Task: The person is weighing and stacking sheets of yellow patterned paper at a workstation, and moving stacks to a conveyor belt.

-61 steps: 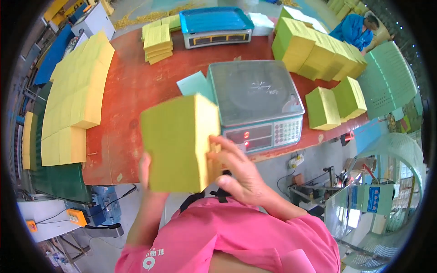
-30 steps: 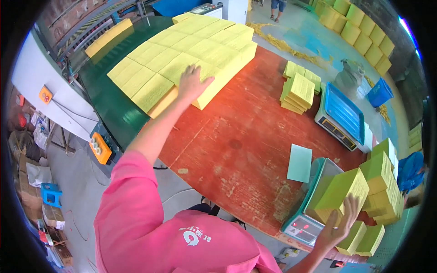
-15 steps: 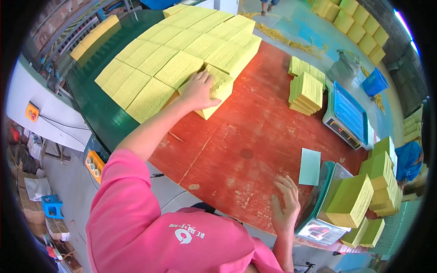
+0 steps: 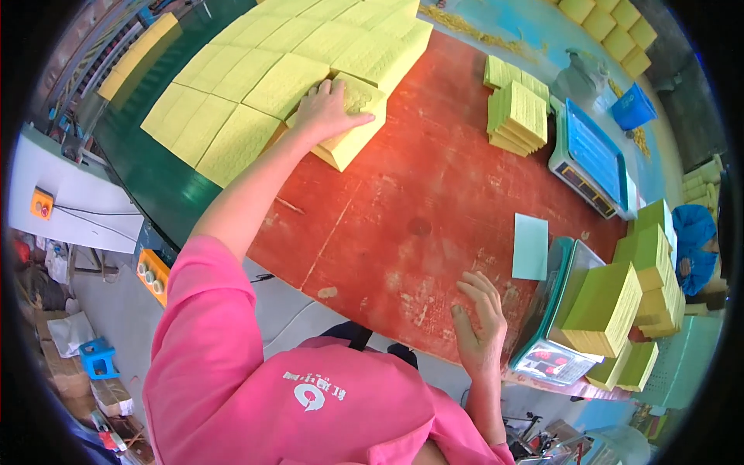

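Note:
My left hand (image 4: 324,115) reaches across to a thick stack of yellow paper (image 4: 358,99) at the near right corner of many such stacks. Its fingers hook over the stack's top and left side, while the thumb stretches toward the near right edge. The fingertips partly sink from sight beside the neighbouring yellow stack (image 4: 285,84). Above the front part of the red tabletop (image 4: 403,232), my right hand (image 4: 482,325) hovers with fingers apart and nothing in it. A pale green card (image 4: 530,246) lies just beyond that hand.
A scale with a blue tray (image 4: 595,151) stands at the right, beside smaller piles of yellow paper (image 4: 519,115). Nearer, a green-rimmed container (image 4: 546,310) and more yellow stacks (image 4: 603,310) line the right edge. The yellow blocks at left rest on a dark green surface (image 4: 159,182).
The whole view has shifted, so the table sits higher in the picture. My left hand stays on the same yellow stack, and my right hand stays empty near the front edge.

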### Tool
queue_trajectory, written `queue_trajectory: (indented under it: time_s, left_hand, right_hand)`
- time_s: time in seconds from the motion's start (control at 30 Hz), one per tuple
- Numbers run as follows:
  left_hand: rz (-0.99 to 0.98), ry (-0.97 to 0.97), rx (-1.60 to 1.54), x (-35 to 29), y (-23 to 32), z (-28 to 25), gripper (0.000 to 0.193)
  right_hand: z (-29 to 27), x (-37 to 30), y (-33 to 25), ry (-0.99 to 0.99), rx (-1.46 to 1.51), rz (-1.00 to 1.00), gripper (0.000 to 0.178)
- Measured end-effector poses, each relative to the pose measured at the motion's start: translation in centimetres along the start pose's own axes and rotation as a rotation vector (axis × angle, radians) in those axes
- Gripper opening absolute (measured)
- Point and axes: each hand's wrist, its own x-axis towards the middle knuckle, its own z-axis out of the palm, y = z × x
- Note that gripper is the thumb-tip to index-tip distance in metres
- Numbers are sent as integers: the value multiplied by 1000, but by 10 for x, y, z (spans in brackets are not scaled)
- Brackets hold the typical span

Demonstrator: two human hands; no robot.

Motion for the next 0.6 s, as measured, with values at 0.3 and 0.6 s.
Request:
queue_trajectory:
  time_s: [0.3, 0.6]
  left_hand:
    - [730, -171, -53, -117, 95, 20, 98]
    - [1184, -338, -145, -287, 157, 6, 88]
  right_hand:
    - [-16, -10, 11, 59, 17, -44, 41]
    - [-43, -27, 58, -239, 183, 95, 48]
